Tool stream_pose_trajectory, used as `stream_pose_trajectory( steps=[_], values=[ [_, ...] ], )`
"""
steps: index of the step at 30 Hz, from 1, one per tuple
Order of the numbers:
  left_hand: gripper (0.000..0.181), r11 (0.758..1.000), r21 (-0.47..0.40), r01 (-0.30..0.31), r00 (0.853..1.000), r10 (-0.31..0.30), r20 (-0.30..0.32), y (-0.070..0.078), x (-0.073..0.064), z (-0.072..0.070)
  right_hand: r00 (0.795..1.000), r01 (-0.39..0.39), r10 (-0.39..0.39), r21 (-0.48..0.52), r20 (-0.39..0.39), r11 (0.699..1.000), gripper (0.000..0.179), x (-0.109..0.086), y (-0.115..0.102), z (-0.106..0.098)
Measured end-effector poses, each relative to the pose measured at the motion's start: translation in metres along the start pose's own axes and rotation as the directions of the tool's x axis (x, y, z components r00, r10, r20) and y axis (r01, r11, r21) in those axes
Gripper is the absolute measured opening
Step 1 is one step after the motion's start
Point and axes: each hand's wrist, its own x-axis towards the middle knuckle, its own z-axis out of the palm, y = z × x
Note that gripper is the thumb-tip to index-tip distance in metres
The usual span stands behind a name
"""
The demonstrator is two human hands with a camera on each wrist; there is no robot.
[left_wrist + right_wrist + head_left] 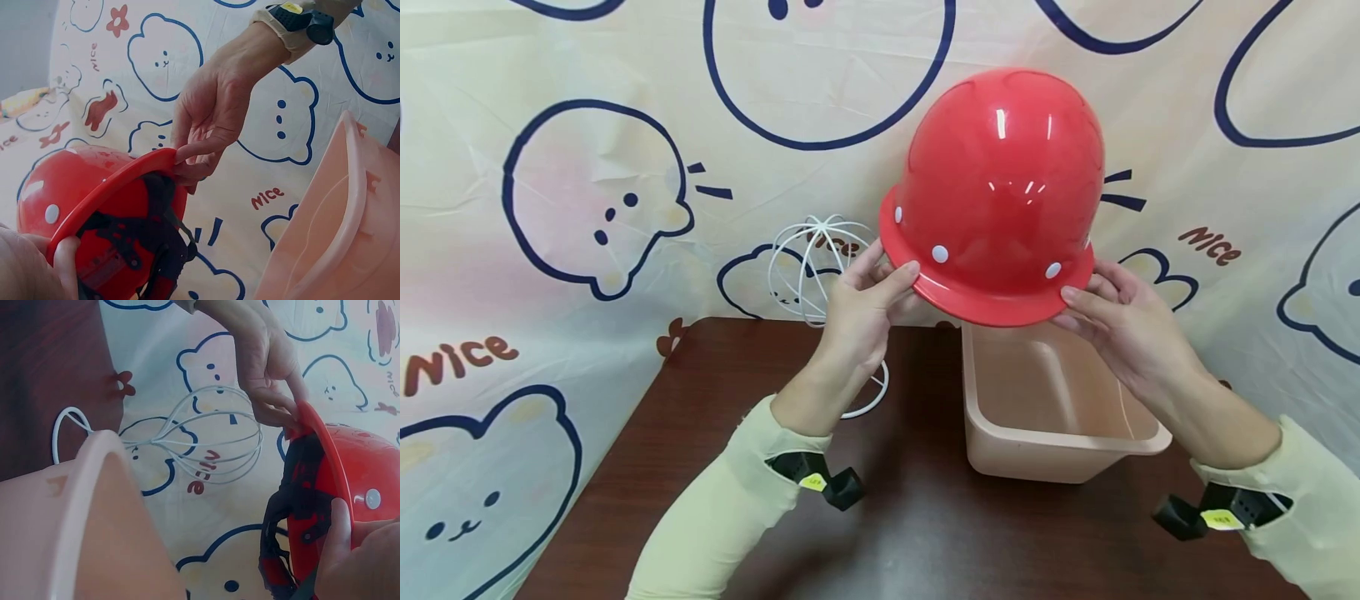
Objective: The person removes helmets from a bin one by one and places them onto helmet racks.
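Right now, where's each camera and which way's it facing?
Head: head-worn, facing forward and down at the glossy red hard hat; left hand, right hand, pale sleeves show.
Left wrist: worn there, facing the hat's underside; both hands.
Right wrist: worn there, underside again; both hands.
Wrist views share the pale pink tub.

Dk brown tabletop (925, 525), glossy. Pale pink bin (1063, 460) stands on it, open top up, R of centre in head view. White wire stand (822, 225) w/ domed cage top, L of bin nr back edge, partly hidden; curved base wire (870, 407) shows lower down. Behind: pale cloth backdrop (625, 54) w/ navy bear outlines (490, 500), brown-red "NICE" lettering (447, 360) & sm. flowers (117, 22).
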Motion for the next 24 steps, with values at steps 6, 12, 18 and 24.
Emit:
stream_pose_trajectory(
  steps=[6, 12, 18, 24],
  values=[
    [0.055, 1.0, 0.012, -0.004, 1.0, 0.004, -0.023, 0.014, -0.003, -0.006, 1.0, 0.0, 0.0, -0.029, -0.011, 1.0, 0.056, 0.006, -0.004, 0.016],
    [0.055, 0.998, 0.065, -0.003, 0.999, 0.006, -0.038, 0.027, -0.005, -0.018, 1.0, 0.017, -0.017, -0.033, 0.013, 0.999, 0.058, 0.013, -0.005, 0.034],
    [0.055, 0.996, 0.093, -0.001, 0.998, 0.007, -0.058, 0.036, -0.006, -0.028, 0.999, 0.014, -0.018, -0.127, -0.032, 0.992, 0.066, 0.019, -0.005, 0.05],
    [0.054, 0.995, 0.101, -0.016, 0.997, 0.024, -0.08, 0.047, -0.007, -0.039, 1.0, 0.019, -0.018, -0.121, 0.006, 0.992, 0.063, 0.026, -0.004, 0.063]
  ],
)
